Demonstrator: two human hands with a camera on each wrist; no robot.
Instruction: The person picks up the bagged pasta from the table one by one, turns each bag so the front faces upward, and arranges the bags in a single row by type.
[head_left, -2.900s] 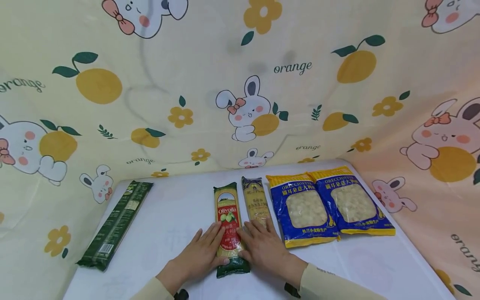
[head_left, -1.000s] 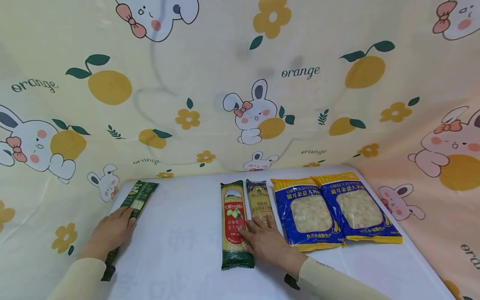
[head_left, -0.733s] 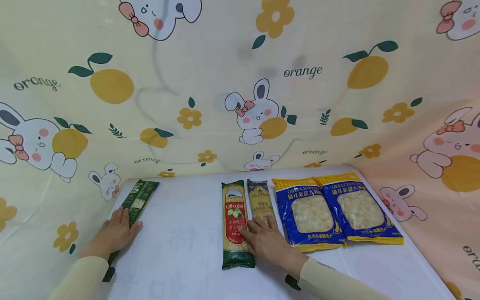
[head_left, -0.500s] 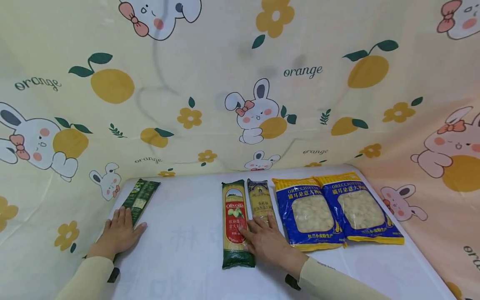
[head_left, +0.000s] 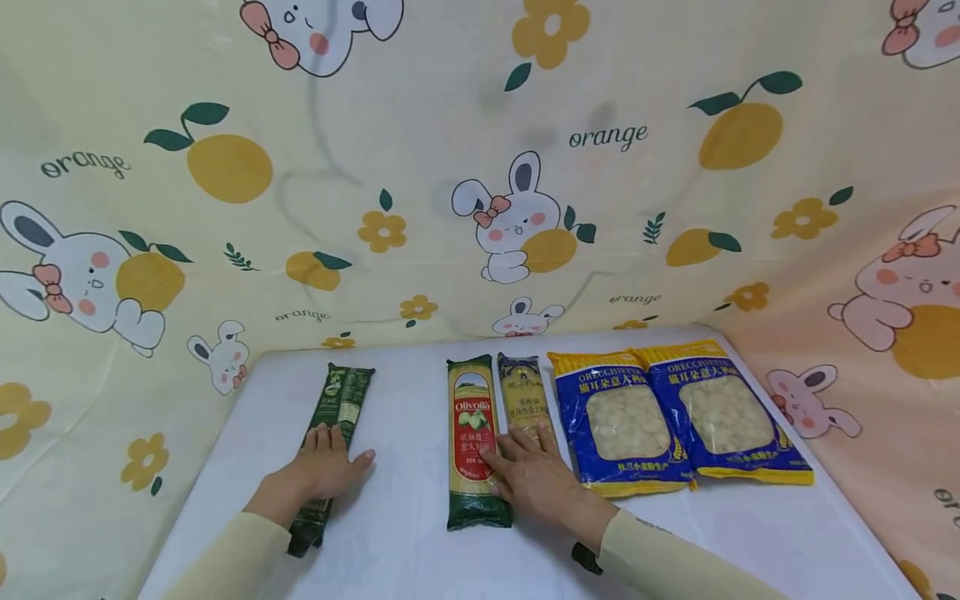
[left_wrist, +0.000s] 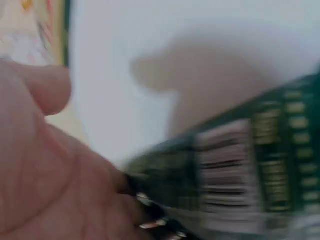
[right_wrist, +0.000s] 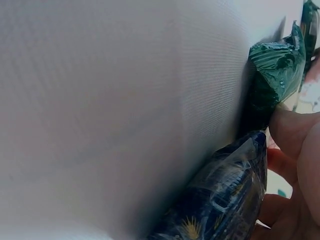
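Observation:
My left hand (head_left: 326, 471) lies over a dark green pasta packet (head_left: 348, 392), fingers across its middle and thumb stretched out to the right. In the left wrist view the packet's barcode side (left_wrist: 230, 185) shows beside the palm. My right hand (head_left: 536, 475) rests with spread fingers across two packets lying side by side. One is a spaghetti packet with a red label (head_left: 472, 417); the other is a narrower gold pasta packet (head_left: 521, 387), its lower part hidden under the hand. Their green end (right_wrist: 277, 65) and dark blue end (right_wrist: 215, 195) appear near the fingers in the right wrist view.
Two blue and yellow orecchiette bags (head_left: 626, 417) lie to the right of the gold packet, one slightly overlapping the other. Everything lies on a white table (head_left: 405, 433). A printed curtain (head_left: 420, 167) hangs behind it and at the sides.
The left hand went from the spaghetti packet to the green packet at the far left. It has since slid that packet right, turning it more upright. The right hand has stayed in place.

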